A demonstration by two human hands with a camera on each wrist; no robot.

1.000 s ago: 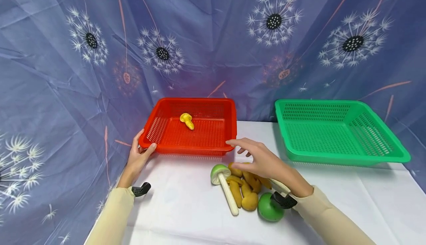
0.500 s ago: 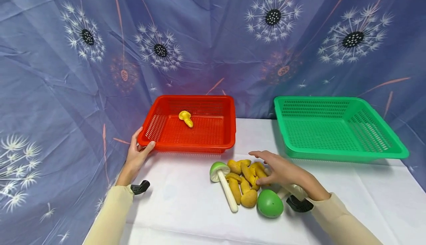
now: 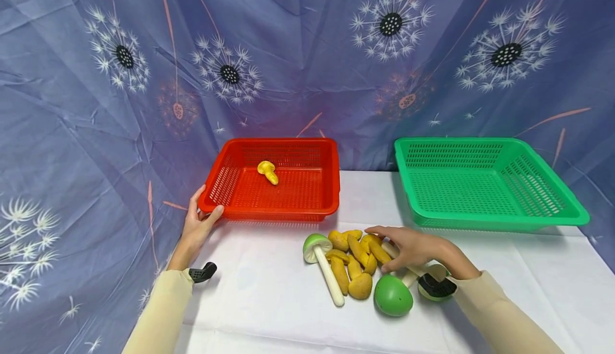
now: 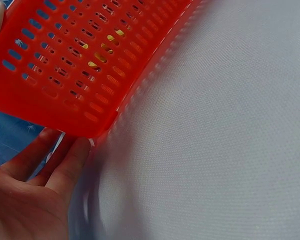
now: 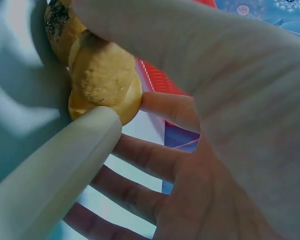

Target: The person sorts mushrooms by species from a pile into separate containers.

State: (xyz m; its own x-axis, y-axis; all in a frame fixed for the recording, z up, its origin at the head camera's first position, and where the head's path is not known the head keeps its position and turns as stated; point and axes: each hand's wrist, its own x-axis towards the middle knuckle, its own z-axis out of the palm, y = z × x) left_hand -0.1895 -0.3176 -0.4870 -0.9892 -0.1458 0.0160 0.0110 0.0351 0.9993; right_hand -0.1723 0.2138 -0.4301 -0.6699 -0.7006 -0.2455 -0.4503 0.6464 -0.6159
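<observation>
In the head view, my left hand grips the front left corner of a red basket, thumb at the rim and fingers outside. Inside it lies a yellow mushroom. My right hand is low over a pile of yellow mushrooms, thumb and fingers spread around one end. In the right wrist view, the thumb and forefinger flank a yellow mushroom, and a pale stem crosses in front of the straight fingers. Whether they press on the mushroom is unclear.
A green-capped mushroom with a white stem lies left of the pile. Another green cap sits in front, and a third is partly hidden beneath the right wrist. A green basket stands at the back right, before a blue dandelion-print curtain.
My right hand has moved from beside the red basket's front right corner, rightward and down to the yellow mushrooms. The front green cap has shifted slightly right. The left hand keeps its hold.
</observation>
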